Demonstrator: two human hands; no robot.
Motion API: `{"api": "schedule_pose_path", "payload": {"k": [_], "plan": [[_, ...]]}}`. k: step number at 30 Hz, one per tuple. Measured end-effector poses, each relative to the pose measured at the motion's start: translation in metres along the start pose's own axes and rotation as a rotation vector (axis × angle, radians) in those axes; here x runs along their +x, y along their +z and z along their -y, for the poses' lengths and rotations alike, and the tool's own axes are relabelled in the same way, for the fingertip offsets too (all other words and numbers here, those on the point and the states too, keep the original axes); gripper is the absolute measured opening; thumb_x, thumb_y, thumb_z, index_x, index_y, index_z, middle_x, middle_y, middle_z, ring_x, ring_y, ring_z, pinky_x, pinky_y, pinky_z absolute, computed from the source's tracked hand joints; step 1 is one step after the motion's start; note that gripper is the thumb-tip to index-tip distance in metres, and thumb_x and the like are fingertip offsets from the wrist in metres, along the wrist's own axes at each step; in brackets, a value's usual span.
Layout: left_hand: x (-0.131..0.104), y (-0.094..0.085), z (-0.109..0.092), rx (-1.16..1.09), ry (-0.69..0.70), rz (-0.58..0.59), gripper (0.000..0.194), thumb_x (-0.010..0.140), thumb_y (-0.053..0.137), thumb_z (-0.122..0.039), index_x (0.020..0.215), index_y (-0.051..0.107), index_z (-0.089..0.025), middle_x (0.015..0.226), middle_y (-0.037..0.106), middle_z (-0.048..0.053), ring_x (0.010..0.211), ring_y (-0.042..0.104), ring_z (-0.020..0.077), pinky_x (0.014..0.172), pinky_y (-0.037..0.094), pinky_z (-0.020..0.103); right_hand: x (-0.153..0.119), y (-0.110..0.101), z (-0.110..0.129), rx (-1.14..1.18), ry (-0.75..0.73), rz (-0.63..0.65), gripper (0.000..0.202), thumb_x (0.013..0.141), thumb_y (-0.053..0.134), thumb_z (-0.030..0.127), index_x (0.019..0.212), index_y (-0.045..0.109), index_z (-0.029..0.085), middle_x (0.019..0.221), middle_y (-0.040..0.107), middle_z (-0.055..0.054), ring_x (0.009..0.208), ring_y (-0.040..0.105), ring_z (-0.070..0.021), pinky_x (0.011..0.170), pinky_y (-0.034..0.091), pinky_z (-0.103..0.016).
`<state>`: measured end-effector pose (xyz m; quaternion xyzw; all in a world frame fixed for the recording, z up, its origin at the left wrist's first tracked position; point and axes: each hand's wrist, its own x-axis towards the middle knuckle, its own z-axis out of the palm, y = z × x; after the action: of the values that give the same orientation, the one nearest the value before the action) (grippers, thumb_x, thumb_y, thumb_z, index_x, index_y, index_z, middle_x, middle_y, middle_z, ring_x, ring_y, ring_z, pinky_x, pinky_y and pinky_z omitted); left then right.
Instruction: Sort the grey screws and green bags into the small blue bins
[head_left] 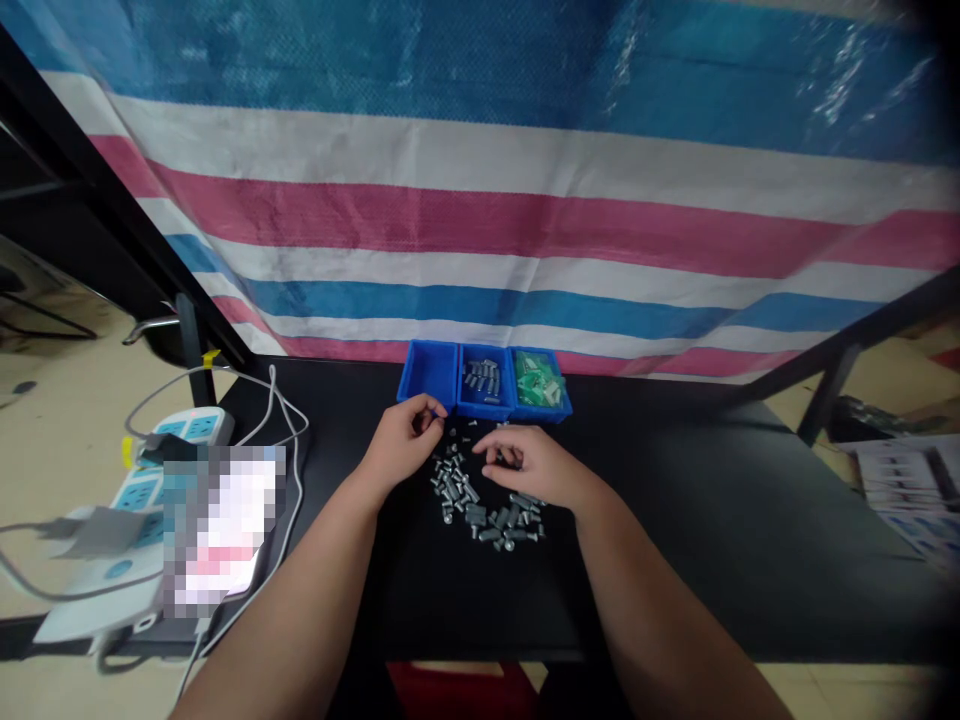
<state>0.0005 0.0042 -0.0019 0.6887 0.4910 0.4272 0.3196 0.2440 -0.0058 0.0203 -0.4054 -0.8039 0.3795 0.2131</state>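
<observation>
Left hand (403, 442), right hand (541, 466) and both forearms (654, 590) are bare.

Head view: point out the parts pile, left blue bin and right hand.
Parts pile (476, 515): head view, on a grey piece near its middle.
Left blue bin (433, 369): head view, on its bare inside.
Right hand (538, 465): head view, on the back of the hand.

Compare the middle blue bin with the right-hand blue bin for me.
The middle bin holds loose grey pieces; the right bin holds green and whitish contents. The middle bin sits mid-row, while the right bin ends the row. Both are blue, open-topped and on the black table.
</observation>
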Motion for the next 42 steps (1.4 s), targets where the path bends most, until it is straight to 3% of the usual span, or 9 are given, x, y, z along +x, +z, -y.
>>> {"api": "schedule_pose_path", "payload": {"k": [4,14,17,21,27,30,33,38,42], "plan": [[0.000,0.000,-0.001,0.003,0.000,0.003,0.010,0.086,0.058,-0.022,0.092,0.064,-0.018,0.062,0.043,-0.006,0.058,0.041,0.0095,0.060,0.035,0.023,0.000,0.011,0.011,-0.147,0.025,0.164,0.010,0.081,0.073,0.024,0.090,0.070,0.020,0.068,0.065,0.003,0.058,0.053,-0.0100,0.057,0.037,-0.025],[0.000,0.000,-0.001,0.033,0.022,0.009,0.010,0.086,0.058,-0.021,0.093,0.064,-0.018,0.062,0.043,-0.006,0.058,0.042,0.0097,0.061,0.036,0.023,-0.002,0.016,0.012,-0.407,0.027,0.044,0.006,0.079,0.073,0.020,0.081,0.068,0.022,0.091,0.065,-0.001,0.083,0.059,-0.0164,0.070,0.040,-0.028],[0.000,0.001,-0.001,0.030,0.017,0.013,0.011,0.086,0.058,-0.022,0.093,0.064,-0.018,0.061,0.043,-0.006,0.057,0.042,0.0100,0.061,0.036,0.023,-0.001,0.011,0.013,-0.283,-0.004,-0.020,0.004,0.086,0.067,0.021,0.089,0.065,0.022,0.091,0.064,-0.002,0.082,0.060,-0.0160,0.073,0.043,-0.029],[0.000,0.001,-0.001,0.042,0.012,0.019,0.012,0.086,0.057,-0.023,0.094,0.064,-0.017,0.062,0.045,-0.005,0.058,0.043,0.0105,0.061,0.036,0.023,-0.001,0.005,0.010,-0.001,0.048,-0.170,0.017,0.093,0.060,0.030,0.107,0.054,0.023,0.077,0.061,0.001,0.060,0.054,-0.0125,0.057,0.041,-0.026],[-0.001,0.000,-0.001,0.047,0.007,0.017,0.013,0.085,0.058,-0.022,0.094,0.065,-0.017,0.062,0.045,-0.005,0.058,0.044,0.0104,0.062,0.036,0.023,0.001,-0.003,-0.003,0.087,0.116,-0.106,0.017,0.089,0.065,0.034,0.082,0.061,0.019,0.063,0.052,0.003,0.054,0.047,-0.0103,0.051,0.038,-0.025],[0.000,0.000,-0.001,0.034,0.002,0.019,0.012,0.085,0.058,-0.022,0.093,0.065,-0.017,0.062,0.044,-0.005,0.058,0.043,0.0102,0.061,0.035,0.023,0.005,-0.003,-0.008,0.282,0.130,-0.240,0.022,0.085,0.070,0.039,0.094,0.064,0.020,0.076,0.063,-0.001,0.060,0.057,-0.0128,0.057,0.049,-0.027],[0.000,0.000,0.001,0.023,-0.003,0.019,0.012,0.085,0.058,-0.022,0.093,0.064,-0.017,0.063,0.044,-0.005,0.058,0.043,0.0101,0.061,0.035,0.023,0.007,-0.004,-0.008,0.466,0.150,-0.416,0.051,0.080,0.076,0.042,0.123,0.056,0.024,0.105,0.068,-0.008,0.073,0.065,-0.0158,0.065,0.057,-0.032],[0.001,0.000,0.001,0.034,0.006,0.016,0.012,0.085,0.058,-0.021,0.093,0.064,-0.017,0.062,0.044,-0.005,0.058,0.042,0.0100,0.061,0.036,0.023,0.001,-0.011,-0.006,0.300,0.194,-0.210,0.031,0.083,0.073,0.041,0.103,0.065,0.019,0.078,0.065,-0.002,0.059,0.057,-0.0123,0.052,0.047,-0.025],[0.000,0.000,0.001,0.046,0.011,0.018,0.011,0.086,0.058,-0.022,0.093,0.064,-0.017,0.061,0.043,-0.005,0.057,0.041,0.0101,0.060,0.035,0.023,-0.004,-0.010,0.000,0.105,0.139,0.113,0.021,0.079,0.077,0.034,0.093,0.070,0.019,0.074,0.065,0.000,0.059,0.054,-0.0112,0.054,0.040,-0.024]]}}
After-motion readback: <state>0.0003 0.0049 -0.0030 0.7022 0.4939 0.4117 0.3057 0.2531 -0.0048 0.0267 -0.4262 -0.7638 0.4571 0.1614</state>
